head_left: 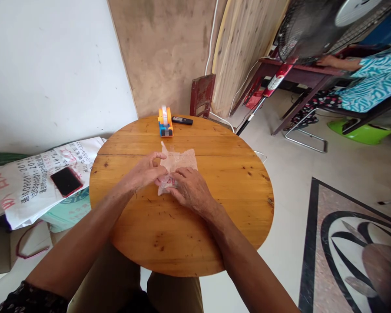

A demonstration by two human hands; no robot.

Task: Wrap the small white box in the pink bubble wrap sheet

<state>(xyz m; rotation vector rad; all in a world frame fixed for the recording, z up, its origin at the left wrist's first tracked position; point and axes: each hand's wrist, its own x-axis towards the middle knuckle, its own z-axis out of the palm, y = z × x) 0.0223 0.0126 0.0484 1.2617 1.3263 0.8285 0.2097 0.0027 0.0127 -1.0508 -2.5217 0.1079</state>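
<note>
A crumpled clear plastic bag [179, 161] lies near the middle of a round wooden table [182, 234]. My left hand [145, 171] rests on its left edge with the fingers curled onto the plastic. My right hand [190, 188] presses down on its near lower corner, fingers pinched on the plastic. Both hands touch each other at the bag's near end. What is inside the bag, if anything, I cannot make out.
An orange and blue tape dispenser [165, 122] and a black remote [182, 120] sit at the table's far edge. White printed sacks [35, 178] with a dark phone [66, 181] lie left. A fan [299, 30] and another person's sleeve [374, 80] are far right.
</note>
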